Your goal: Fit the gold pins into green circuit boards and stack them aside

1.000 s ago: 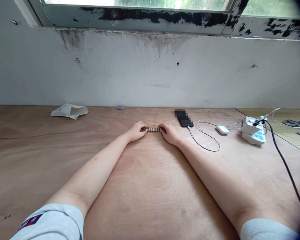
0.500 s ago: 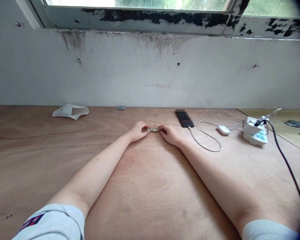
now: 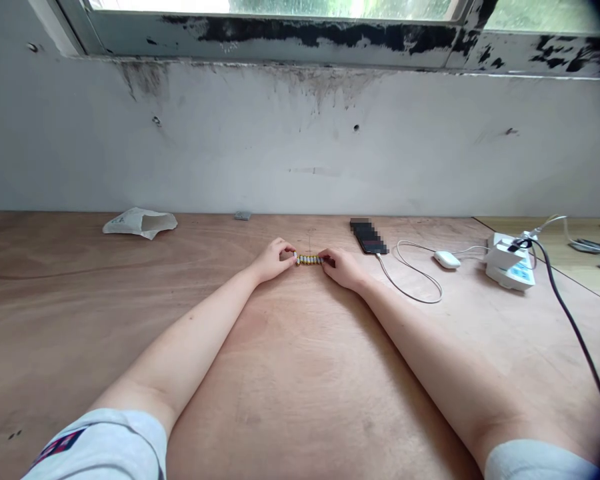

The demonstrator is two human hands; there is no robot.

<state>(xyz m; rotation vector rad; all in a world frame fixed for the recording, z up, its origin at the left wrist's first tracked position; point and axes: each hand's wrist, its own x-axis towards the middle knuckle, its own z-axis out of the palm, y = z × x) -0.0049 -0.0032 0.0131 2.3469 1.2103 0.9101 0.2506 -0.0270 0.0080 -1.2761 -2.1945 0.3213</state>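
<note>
A short row of small yellow and white cylinders [image 3: 309, 259] lies on the wooden table [image 3: 290, 373], far out in front of me. My left hand [image 3: 273, 259] is at the row's left end, fingers pinched, with one small white piece at its fingertips, slightly lifted from the row. My right hand [image 3: 343, 267] rests at the right end, fingers curled and touching the last cylinder. Both arms stretch forward across the table.
A phone [image 3: 368, 237] lies right of my hands, its white cable [image 3: 413, 280] looping to a small white charger [image 3: 447, 259] and a white power strip [image 3: 510, 265] with a black cord [image 3: 573, 327]. A crumpled white paper bag [image 3: 139, 222] sits at the back left by the wall.
My left hand has drawn slightly up and away from the row's left end, with one small piece at its fingertips. My right hand has stayed put.
</note>
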